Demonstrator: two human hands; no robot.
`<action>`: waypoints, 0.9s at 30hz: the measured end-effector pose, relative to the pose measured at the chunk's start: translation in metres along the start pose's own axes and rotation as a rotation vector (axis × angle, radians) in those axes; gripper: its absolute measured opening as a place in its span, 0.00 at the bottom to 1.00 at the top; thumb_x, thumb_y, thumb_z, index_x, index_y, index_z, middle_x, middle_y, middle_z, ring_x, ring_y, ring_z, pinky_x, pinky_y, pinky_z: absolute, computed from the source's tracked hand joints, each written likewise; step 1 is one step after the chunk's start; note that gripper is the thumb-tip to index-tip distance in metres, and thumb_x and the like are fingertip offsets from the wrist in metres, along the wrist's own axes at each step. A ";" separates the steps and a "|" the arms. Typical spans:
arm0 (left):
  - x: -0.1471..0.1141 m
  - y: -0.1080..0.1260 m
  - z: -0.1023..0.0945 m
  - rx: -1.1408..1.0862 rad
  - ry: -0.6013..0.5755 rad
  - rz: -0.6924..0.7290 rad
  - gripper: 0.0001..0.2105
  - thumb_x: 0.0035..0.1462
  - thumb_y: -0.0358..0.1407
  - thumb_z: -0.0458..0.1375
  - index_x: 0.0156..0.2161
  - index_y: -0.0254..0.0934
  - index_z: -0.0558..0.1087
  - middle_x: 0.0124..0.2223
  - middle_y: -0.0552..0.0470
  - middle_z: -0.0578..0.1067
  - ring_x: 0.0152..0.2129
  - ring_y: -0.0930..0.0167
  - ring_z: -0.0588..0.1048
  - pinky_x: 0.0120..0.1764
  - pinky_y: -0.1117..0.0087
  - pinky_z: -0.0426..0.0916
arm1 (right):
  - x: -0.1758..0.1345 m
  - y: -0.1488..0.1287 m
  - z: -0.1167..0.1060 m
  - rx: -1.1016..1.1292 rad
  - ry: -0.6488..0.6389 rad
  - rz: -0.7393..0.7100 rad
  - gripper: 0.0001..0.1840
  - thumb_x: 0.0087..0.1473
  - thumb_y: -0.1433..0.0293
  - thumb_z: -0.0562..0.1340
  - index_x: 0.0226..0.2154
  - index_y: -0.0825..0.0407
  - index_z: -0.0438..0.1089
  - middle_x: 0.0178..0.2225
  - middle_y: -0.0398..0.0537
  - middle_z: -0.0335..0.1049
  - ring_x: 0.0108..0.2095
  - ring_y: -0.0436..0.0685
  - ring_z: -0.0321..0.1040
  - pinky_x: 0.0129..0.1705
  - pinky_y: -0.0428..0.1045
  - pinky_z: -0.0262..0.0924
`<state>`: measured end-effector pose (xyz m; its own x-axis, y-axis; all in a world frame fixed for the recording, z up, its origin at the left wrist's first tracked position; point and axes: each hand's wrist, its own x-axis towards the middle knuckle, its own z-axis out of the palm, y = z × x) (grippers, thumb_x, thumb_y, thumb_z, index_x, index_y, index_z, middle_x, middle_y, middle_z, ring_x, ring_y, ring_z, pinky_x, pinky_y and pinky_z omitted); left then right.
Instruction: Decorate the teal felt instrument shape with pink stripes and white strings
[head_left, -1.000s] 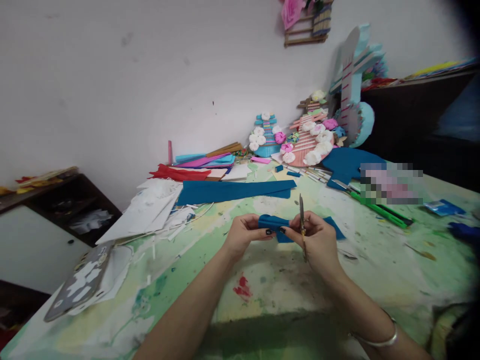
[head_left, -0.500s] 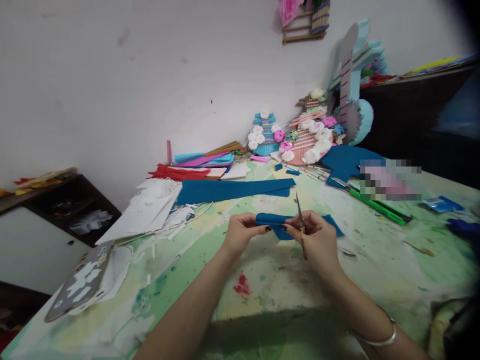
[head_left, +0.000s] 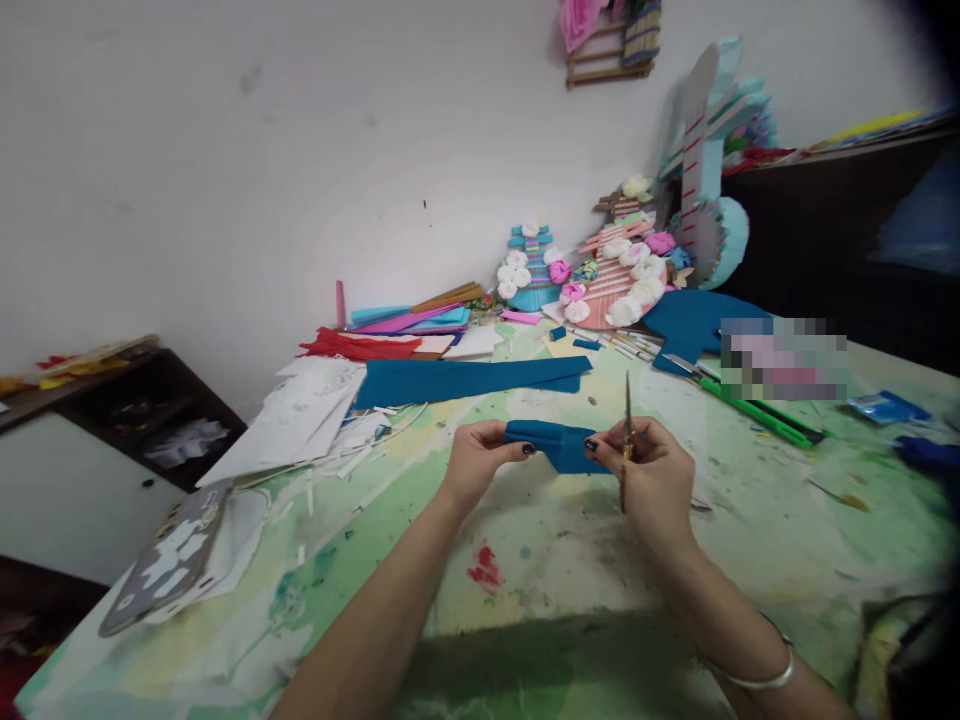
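A folded blue paper strip (head_left: 574, 450) is held above the table between both hands. My left hand (head_left: 480, 462) is closed on its left end, which is folded over in layers, the thumb pressing along the front. At the other side, my right hand (head_left: 654, 475) pinches the strip between thumb and fingers. A slim pair of scissors (head_left: 628, 425) also sits in the right hand, upright with the narrow blades pointing up. The right end of the strip is hidden behind that hand. Just beyond lies a longer blue paper piece (head_left: 472, 382), flat on the table.
White paper sheets (head_left: 300, 415) and scraps lie at the left, near a grey phone case (head_left: 165, 560). A green box cutter (head_left: 765, 410) lies at the right beside a large blue cutout (head_left: 705, 320). Flower-covered models (head_left: 534, 270) stand against the wall.
My right hand has moved to the right along the strip with the scissors, so more of the blue paper shows between the hands. The left hand has shifted slightly left.
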<state>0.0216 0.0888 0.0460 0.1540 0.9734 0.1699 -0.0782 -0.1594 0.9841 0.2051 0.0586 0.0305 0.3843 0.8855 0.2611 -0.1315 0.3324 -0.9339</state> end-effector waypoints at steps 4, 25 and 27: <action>0.001 0.001 -0.003 -0.028 0.039 -0.011 0.10 0.38 0.34 0.68 0.30 0.32 0.79 0.28 0.47 0.79 0.25 0.67 0.77 0.33 0.67 0.72 | 0.000 -0.002 -0.004 0.097 0.111 -0.103 0.17 0.38 0.69 0.70 0.27 0.50 0.61 0.25 0.42 0.69 0.24 0.51 0.68 0.28 0.48 0.65; -0.001 -0.007 0.003 -0.022 -0.102 -0.133 0.11 0.34 0.33 0.70 0.27 0.30 0.78 0.25 0.46 0.78 0.21 0.68 0.76 0.29 0.69 0.72 | -0.010 0.008 0.004 -0.305 -0.270 -0.068 0.15 0.39 0.67 0.67 0.21 0.51 0.57 0.21 0.39 0.60 0.23 0.49 0.55 0.25 0.45 0.50; -0.002 -0.007 0.005 -0.063 -0.087 -0.138 0.13 0.34 0.34 0.70 0.28 0.29 0.78 0.27 0.46 0.79 0.24 0.68 0.76 0.31 0.69 0.72 | -0.010 0.009 0.003 -0.338 -0.257 -0.093 0.15 0.40 0.68 0.66 0.22 0.50 0.57 0.22 0.40 0.61 0.23 0.49 0.56 0.26 0.45 0.50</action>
<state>0.0271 0.0871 0.0388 0.2523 0.9668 0.0402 -0.1120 -0.0121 0.9936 0.1968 0.0538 0.0198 0.1345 0.9230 0.3606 0.2156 0.3279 -0.9198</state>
